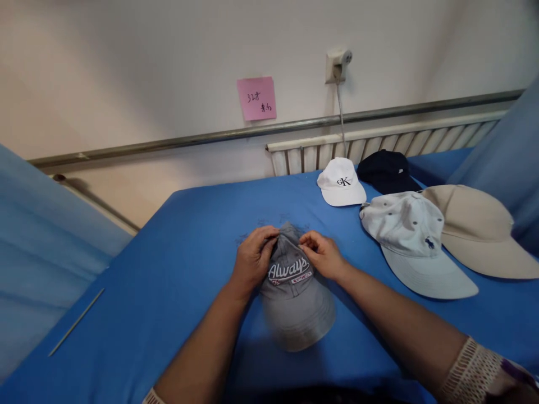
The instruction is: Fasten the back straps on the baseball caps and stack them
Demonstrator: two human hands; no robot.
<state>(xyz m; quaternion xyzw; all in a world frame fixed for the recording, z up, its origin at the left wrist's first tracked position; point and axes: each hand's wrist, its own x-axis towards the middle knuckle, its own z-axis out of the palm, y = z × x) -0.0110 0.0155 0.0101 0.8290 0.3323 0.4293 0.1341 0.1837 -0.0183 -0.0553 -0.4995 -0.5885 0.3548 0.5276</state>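
Note:
A grey baseball cap [295,314] with "Always" stitched in white on its front lies on the blue-covered table, brim toward me. My left hand [253,255] is closed on the left side of its crown, thumb and fingers pinching the fabric. On the crown's right side, my right hand [324,252] pinches the cloth near the top. The crown looks bunched into a peak between the two hands. The cap's back is hidden behind its front.
To the right lie a white cap [342,193], a navy cap [387,171], a pale grey cap [410,224] and a beige cap [471,224]. A thin stick [76,321] rests at left. A metal rail [202,137] and radiator [311,157] run behind; blue curtains [42,241] hang at both sides.

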